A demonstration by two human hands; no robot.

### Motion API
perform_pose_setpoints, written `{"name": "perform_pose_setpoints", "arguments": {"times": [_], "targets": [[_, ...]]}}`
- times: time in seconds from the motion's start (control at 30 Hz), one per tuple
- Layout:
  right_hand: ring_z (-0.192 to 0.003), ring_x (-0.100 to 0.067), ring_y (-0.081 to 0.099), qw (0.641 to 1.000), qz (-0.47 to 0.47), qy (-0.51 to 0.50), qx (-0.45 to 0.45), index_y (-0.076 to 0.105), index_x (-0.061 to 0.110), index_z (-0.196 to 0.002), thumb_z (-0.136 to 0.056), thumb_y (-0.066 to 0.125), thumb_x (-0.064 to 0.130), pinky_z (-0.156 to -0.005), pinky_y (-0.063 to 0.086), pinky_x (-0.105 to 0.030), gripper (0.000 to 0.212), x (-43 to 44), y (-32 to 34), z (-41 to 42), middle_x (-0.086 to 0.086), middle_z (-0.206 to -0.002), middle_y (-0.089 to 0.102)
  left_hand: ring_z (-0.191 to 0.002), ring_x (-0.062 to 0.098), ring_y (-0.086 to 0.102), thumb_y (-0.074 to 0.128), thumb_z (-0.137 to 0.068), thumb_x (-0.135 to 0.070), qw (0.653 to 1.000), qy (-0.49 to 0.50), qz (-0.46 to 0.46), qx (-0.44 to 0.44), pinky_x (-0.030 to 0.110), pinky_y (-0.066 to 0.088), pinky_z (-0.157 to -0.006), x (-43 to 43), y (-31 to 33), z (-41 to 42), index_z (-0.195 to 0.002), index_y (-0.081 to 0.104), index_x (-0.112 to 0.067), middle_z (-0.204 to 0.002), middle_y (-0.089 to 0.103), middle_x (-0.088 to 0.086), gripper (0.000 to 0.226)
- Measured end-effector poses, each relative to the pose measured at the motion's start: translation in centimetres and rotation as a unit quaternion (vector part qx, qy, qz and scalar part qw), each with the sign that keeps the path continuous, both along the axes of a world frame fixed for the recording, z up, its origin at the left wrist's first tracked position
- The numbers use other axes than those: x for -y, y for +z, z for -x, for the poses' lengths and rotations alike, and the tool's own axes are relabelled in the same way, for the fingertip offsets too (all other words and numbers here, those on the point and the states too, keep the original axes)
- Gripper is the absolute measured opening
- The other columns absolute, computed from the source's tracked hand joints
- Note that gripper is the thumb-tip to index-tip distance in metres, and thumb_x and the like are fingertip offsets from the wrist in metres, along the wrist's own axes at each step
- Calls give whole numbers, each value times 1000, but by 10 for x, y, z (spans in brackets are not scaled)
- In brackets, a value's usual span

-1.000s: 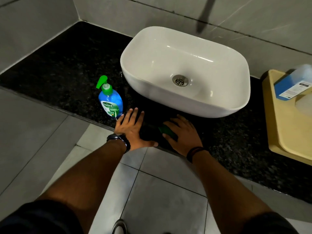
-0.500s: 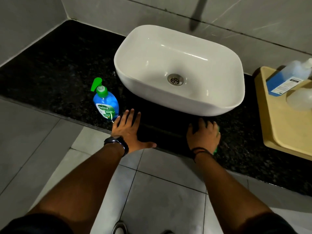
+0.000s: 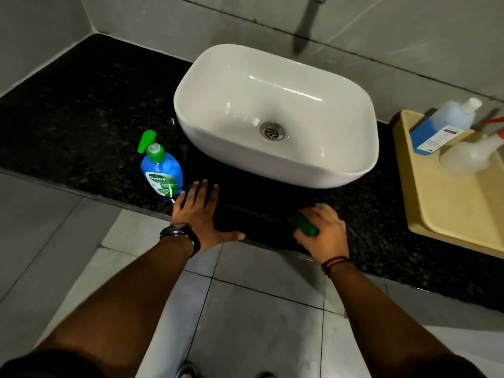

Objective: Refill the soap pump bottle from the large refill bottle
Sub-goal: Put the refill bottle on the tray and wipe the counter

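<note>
Soap pump bottle [image 3: 161, 170], blue liquid, green pump head, stands upright on the black granite counter [image 3: 81, 110], just left of the white basin [image 3: 275, 113] and just beyond the left hand's fingertips; contact between them cannot be told.

Head view only. Left hand [image 3: 200, 219] lies flat, palm down, on the counter's front edge, fingers spread wide and thumb out to the side; it holds nothing. Black watch [image 3: 178, 233] on that wrist. Right hand [image 3: 321, 230] is curled over a green thing [image 3: 304, 226], fingers wrapped round it, pressed against the counter in front of the basin; only part of the green thing shows, so what it is cannot be told. Dark and red bands [image 3: 336, 264] on that wrist.

Refill bottle [image 3: 443, 126], blue liquid, white cap, label on its side, lies tilted on the yellow tray [image 3: 447, 219] at far right, well apart from both hands. Beside it a clear spray bottle [image 3: 471, 155] with a red trigger part, blurred.

Counts: two hands, one pump bottle, one refill bottle, one spray bottle, one tray, one basin, one metal drain [image 3: 271, 130]. Grey tiled floor [image 3: 259, 323] below, shoe tips at the bottom edge.
</note>
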State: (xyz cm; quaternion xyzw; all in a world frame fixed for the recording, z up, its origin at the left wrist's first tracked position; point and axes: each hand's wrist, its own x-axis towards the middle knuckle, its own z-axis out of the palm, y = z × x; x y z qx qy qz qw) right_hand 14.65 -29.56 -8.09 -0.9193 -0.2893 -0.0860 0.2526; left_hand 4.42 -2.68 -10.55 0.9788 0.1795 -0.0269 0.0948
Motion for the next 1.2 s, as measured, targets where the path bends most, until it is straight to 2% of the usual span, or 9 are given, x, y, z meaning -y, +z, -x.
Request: {"name": "perform_pose_setpoints", "arguments": {"times": [0.23,0.33,0.47,0.6,0.8,0.87,1.0,1.1,1.2], "targets": [[-100,-35,59,980,-146,-138,-18,69,4,-102,-63,79,3,-92,44,-37,40,19,23,-18,-17,-97,68,-130,31,30,44,-55,-83,995,-89,24,43,45,26,-103,49,47,-29,-140,35,-27,-146,33,4,101],[-94,-31,62,943,-235,-222,73,70,3,-100,-67,74,2,-90,47,-40,33,49,41,-43,-14,-96,69,-111,31,55,66,-68,-55,949,-211,161,172,39,44,-94,120,77,-70,-121,60,-15,-124,57,9,67],[-90,-22,61,885,-317,-313,137,70,10,-101,-72,67,16,-87,46,-29,30,121,68,-99,-11,-93,69,-101,30,59,69,-78,-34,901,-296,235,215,37,49,-89,225,107,-128,-116,64,-10,-116,59,12,45],[-87,-27,63,904,-261,-338,21,70,20,-103,-70,65,29,-81,49,-32,35,197,79,-165,-9,-91,69,-96,30,58,66,-81,-31,899,-314,242,185,40,50,-85,294,121,-197,-110,67,-10,-109,61,12,36],[-55,-3,66,932,-163,-266,-186,66,49,-93,-68,62,35,-56,58,-31,29,242,70,-243,17,-63,68,-121,29,44,59,-83,-44,939,-264,194,110,39,40,-100,335,111,-286,-130,52,-17,-133,48,9,55],[-64,-12,67,936,-129,-262,-197,58,58,-93,-65,61,42,-65,57,-39,33,242,61,-260,13,-67,67,-132,28,33,55,-84,-48,945,-273,150,101,38,30,-109,341,103,-307,-139,40,-18,-146,37,10,64],[-96,-27,58,972,29,-203,-115,65,33,-105,-74,43,53,-80,49,-45,42,239,36,-274,-1,-96,66,-143,23,9,43,-89,-50,947,-295,82,94,35,0,-115,350,83,-331,-148,20,-14,-157,15,9,72],[-133,-29,30,965,164,-168,-119,44,30,-133,-85,43,50,-103,31,-51,51,241,12,-275,-5,-140,45,-144,19,-1,40,-90,-49,944,-313,75,73,31,-10,-113,354,70,-334,-148,16,-15,-158,9,7,71],[-143,-24,5,959,198,-174,-101,21,37,-143,-88,37,52,-110,7,-55,59,243,0,-276,-4,-154,20,-144,17,-3,38,-91,-47,943,-313,76,81,30,-13,-111,355,63,-335,-148,17,-16,-158,10,5,69]]}}
